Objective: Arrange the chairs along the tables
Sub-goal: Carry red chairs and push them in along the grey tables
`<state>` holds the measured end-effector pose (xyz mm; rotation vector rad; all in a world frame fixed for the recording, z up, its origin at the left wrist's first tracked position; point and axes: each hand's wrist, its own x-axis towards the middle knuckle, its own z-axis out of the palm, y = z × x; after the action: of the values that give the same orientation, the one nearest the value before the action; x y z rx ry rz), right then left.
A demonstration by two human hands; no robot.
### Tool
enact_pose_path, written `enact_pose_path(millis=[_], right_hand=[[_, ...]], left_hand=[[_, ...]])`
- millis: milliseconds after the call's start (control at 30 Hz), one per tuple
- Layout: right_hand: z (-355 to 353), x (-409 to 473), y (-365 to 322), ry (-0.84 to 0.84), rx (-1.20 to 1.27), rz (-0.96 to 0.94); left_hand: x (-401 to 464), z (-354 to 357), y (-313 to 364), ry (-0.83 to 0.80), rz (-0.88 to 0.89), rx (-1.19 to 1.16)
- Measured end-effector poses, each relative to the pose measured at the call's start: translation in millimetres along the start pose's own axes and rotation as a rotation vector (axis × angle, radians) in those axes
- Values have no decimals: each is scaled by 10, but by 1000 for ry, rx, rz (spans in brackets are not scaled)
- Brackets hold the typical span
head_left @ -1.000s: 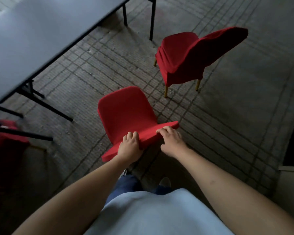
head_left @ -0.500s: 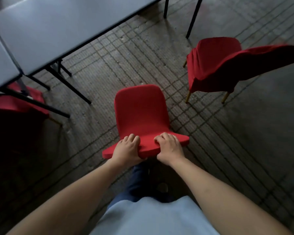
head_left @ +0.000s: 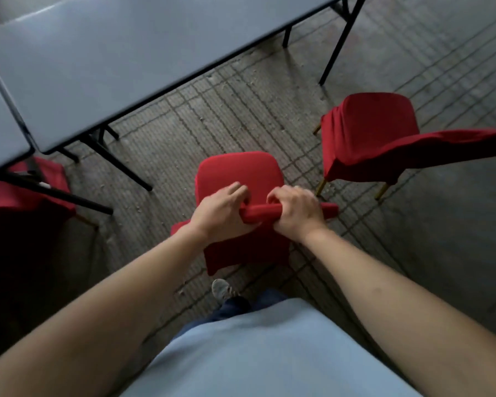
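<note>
- Nearest the camera, the person's pale shirt and two bare forearms fill the bottom of the view, with one shoe on the tiled floor just behind the chair being handled.
- The left hand sits on the top edge of the backrest of the red chair; its fingers lie loosely together and reach over the front of the rail, more draped than clenched.
- The right hand is closed in a fist round the same rail, fingers curled tight and pressed together, bunching the red fabric cover between the two hands.
- The chair stands between the person and the grey table, seat facing the table, still apart from its edge.
- Judged from the loose cover, the cloth will slide and wrinkle over the frame, so a hold on fabric alone may slip; squeezing through to the stiff rail beneath looks safer.
- The chair seems light enough for two hands to push or lift by the backrest, though its legs may catch on the grooved tiles.
- To the right, a second red chair stands near, its cover hanging loose.
- At far left, a third red chair sits partly under another table.
</note>
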<state>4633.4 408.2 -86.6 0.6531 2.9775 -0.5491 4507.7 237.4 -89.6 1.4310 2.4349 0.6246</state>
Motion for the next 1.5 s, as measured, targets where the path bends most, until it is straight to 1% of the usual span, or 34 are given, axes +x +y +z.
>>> enact_pose_path(millis=[67, 167, 300, 400, 500, 567, 700, 800, 867, 967, 1100, 1300, 1400, 1500], right_hand=[[-159, 421, -35, 4, 11, 24], [-410, 983, -121, -57, 38, 34], [-663, 1602, -178, -108, 37, 52], [-810, 2081, -181, -104, 61, 61], [-931, 2524, -191, -121, 84, 59], [-1057, 2832, -149, -163, 105, 68], [-1156, 3148, -75, -244, 139, 22], [-1218, 3377, -97, -343, 93, 14], [-1248, 3499, -146, -410, 45, 17], [-1259, 3549, -179, -452, 25, 11], [-1267, 3495, -166, -456, 27, -7], [-1236, 3242, -391, -489, -21, -93], [-1181, 3048, -457, -496, -36, -129], [-1122, 2782, -477, -538, -90, -184]], left_hand=[[321, -187, -159, 31, -36, 16], [696, -421, -392, 94, -97, 56], [1095, -641, -723, 128, -211, 93], [1447, -836, -994, 118, -264, 91], [1812, -1035, -1197, 63, -303, 38], [2094, -1153, -1295, 28, -331, 12], [2368, -1256, -1382, -5, -344, -29], [2500, -1330, -1448, -1, -362, -58], [2550, -1352, -1466, -6, -374, -63], [2553, -1350, -1465, -3, -387, -50], [2517, -1332, -1440, 4, -377, -46], [2211, -1242, -1339, 29, -350, -16], [1963, -1142, -1270, 65, -275, -13], [1643, -996, -1157, 72, -104, 65]])
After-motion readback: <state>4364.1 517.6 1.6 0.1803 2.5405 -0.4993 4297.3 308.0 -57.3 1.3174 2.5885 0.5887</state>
